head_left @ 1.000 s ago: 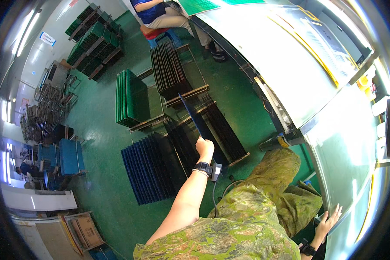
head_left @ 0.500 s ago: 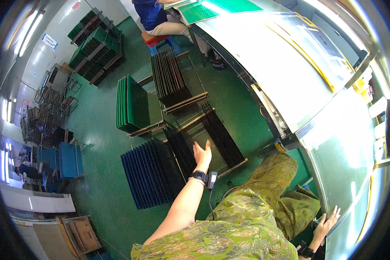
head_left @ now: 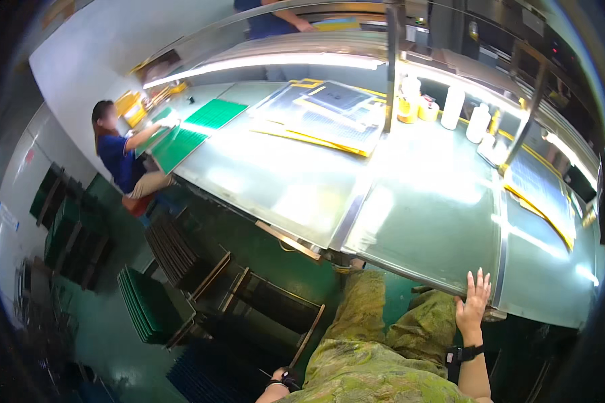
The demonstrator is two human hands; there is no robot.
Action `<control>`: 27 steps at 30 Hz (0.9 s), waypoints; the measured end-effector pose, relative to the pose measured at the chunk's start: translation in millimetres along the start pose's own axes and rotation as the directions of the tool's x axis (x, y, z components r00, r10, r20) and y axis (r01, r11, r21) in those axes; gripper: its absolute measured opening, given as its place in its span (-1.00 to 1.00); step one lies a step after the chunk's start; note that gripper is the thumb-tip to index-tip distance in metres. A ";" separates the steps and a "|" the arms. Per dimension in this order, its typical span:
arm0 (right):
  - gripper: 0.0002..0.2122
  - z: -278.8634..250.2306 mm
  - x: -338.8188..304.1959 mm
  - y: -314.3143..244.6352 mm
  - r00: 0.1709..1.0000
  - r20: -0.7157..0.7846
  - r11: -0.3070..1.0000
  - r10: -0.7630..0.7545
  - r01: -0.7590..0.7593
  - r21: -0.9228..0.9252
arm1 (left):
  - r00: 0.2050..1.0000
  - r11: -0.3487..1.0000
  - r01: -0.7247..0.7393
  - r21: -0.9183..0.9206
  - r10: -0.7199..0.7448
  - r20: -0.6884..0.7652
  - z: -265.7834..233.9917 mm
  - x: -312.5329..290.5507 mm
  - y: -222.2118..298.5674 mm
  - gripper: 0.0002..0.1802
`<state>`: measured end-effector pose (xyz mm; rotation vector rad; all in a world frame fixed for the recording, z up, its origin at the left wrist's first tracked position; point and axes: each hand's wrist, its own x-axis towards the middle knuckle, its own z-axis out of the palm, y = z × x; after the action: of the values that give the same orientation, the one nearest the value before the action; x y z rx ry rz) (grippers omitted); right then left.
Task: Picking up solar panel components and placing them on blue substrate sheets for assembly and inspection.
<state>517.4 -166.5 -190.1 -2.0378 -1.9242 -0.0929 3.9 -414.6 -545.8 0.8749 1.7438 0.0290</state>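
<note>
My right hand (head_left: 474,299) lies on the near edge of the bright glass-topped worktable (head_left: 430,235), its fingers stretched out and nothing in it. A dark band circles that wrist. Low in the picture, my left hand (head_left: 279,375) is down beside a wire rack (head_left: 312,329) on the floor. Its fingers are mostly hidden in shadow, so their pose and any hold do not show. Dark blue panels (head_left: 202,373) stand upright near it. Farther off are racks with green panels (head_left: 148,305) and brown-edged dark panels (head_left: 175,248).
A co-worker (head_left: 124,158) sits at the table's far left, hands at a green panel (head_left: 212,117). Yellow-edged framed screens (head_left: 329,114) lie on the tabletop. White bottles (head_left: 454,107) stand beneath a shelf held by metal posts (head_left: 391,74). Another person (head_left: 272,23) is behind the shelf.
My view has swung up and right, from the floor racks to the tabletop. The left hand, earlier open above the racks, now shows low in the picture. My right hand still rests on the table edge.
</note>
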 end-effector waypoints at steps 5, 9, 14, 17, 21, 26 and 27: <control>-0.31 2.3 -10.3 12.9 0.996 -0.089 0.999 -0.014 0.010 -0.049 | 0.998 0.986 -0.028 0.162 0.037 -0.050 -22.8 25.1 60.1 -0.64; -0.32 13.5 -3.9 12.9 0.988 -0.145 0.996 -0.044 0.032 -0.080 | 0.947 0.946 -0.200 0.257 0.253 -0.197 -48.5 40.5 91.4 -0.64; -0.37 20.9 -2.6 22.4 0.960 -0.243 0.987 -0.139 0.116 -0.109 | 0.857 0.841 -0.322 0.434 0.454 -0.243 -29.4 64.0 130.5 -0.70; -0.41 35.4 3.0 14.4 0.949 -0.251 0.981 -0.191 0.176 -0.083 | 0.937 0.956 -0.258 0.136 0.282 -0.205 -11.7 67.9 115.1 -0.67; -0.45 34.0 0.0 23.0 0.945 -0.269 0.978 -0.184 0.151 -0.141 | 0.938 0.761 -0.279 0.586 0.345 -0.003 -7.3 39.6 138.8 -0.70; -0.47 26.6 2.6 28.7 0.937 -0.305 0.976 -0.171 0.118 -0.184 | 0.950 0.840 -0.247 0.482 0.309 -0.051 -22.9 29.2 104.6 -0.64; -0.48 20.1 -0.7 31.8 0.937 -0.313 0.976 -0.157 0.099 -0.194 | 0.939 0.831 -0.262 0.490 0.337 -0.070 -24.9 30.7 103.1 -0.63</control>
<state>544.9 -162.4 -215.4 -1.8539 -1.8869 -0.6138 35.3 -312.8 -516.9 1.5447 1.7668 -0.1340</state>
